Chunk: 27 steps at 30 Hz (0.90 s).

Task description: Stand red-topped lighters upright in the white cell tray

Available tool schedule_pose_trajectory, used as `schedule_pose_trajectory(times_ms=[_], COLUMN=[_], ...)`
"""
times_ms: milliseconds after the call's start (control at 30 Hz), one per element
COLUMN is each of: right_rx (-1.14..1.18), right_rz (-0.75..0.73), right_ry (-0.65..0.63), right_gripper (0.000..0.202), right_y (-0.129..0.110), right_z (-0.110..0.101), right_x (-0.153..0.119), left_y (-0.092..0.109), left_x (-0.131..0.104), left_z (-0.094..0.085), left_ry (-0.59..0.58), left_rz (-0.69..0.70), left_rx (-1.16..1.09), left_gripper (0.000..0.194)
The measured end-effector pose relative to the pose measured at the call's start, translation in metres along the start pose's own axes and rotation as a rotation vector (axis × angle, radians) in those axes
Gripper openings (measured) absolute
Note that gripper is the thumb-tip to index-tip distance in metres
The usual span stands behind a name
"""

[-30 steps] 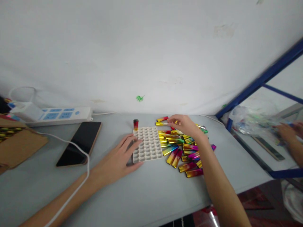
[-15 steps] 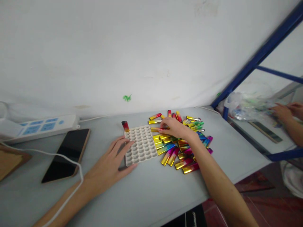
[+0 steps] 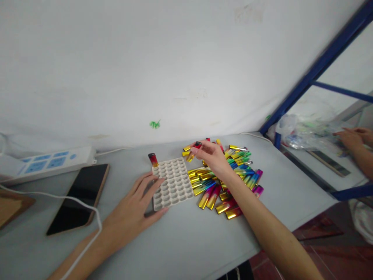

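Observation:
The pale moulded tray [image 3: 175,184] with rows of oval pockets lies flat on the table. One red-to-gold casing [image 3: 153,160] with a black end, which looks like a lighter casing, stands at its far left corner, tilted slightly left. My left hand [image 3: 136,200] rests over the tray's left edge, fingers spread and nothing in it. Above the far right side of the tray, my right hand [image 3: 212,157] pinches another red-and-gold lighter casing [image 3: 190,156], its black end up. Beneath and beyond that hand spreads a pile of shiny multicoloured lighter casings [image 3: 208,196].
A dark phone [image 3: 78,198], a white power strip [image 3: 52,161] and a white cable [image 3: 94,212] lie at left. A white wall stands behind the table. Blue metal framing [image 3: 309,74] rises at right; beyond it a co-worker's hands [image 3: 352,138] are beside clear plastic bags [image 3: 303,130].
My right hand has lifted a lighter casing from the pile and turned it from lying flat to black end up. My left hand stays spread at the tray.

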State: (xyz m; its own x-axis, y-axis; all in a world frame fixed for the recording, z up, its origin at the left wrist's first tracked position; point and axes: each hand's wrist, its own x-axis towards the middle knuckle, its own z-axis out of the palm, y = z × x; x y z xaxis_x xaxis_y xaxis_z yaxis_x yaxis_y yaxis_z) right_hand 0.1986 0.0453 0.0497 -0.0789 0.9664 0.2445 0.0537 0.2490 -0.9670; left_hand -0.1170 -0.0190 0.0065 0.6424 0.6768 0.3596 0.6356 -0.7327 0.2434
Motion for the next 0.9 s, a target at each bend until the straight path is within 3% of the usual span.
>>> schedule_pose_trajectory(times_ms=[100, 267, 367, 600, 900], right_rx=[0.107, 0.234, 0.275, -0.007, -0.131], right_rz=[0.057, 0.146, 0.200, 0.154, 0.172], right_ry=[-0.028, -0.239, -0.280, -0.083, -0.039], right_gripper=[0.046, 0.048, 0.051, 0.071, 0.058], right_y=[-0.005, -0.013, -0.013, -0.008, 0.005], right_z=[0.013, 0.037, 0.052, 0.069, 0.070], right_x=[-0.006, -0.021, -0.027, -0.034, -0.036], left_y=[0.001, 0.003, 0.004, 0.006, 0.005], left_x=[0.000, -0.001, 0.000, 0.000, 0.000], left_z=[0.000, -0.001, -0.002, -0.004, -0.004], left_ry=[-0.004, -0.022, -0.044, -0.054, -0.067], left_rz=[0.002, -0.011, -0.030, -0.043, -0.055], left_rx=[0.001, 0.000, -0.010, -0.025, -0.046], left_gripper=[0.064, 0.064, 0.067, 0.067, 0.071])
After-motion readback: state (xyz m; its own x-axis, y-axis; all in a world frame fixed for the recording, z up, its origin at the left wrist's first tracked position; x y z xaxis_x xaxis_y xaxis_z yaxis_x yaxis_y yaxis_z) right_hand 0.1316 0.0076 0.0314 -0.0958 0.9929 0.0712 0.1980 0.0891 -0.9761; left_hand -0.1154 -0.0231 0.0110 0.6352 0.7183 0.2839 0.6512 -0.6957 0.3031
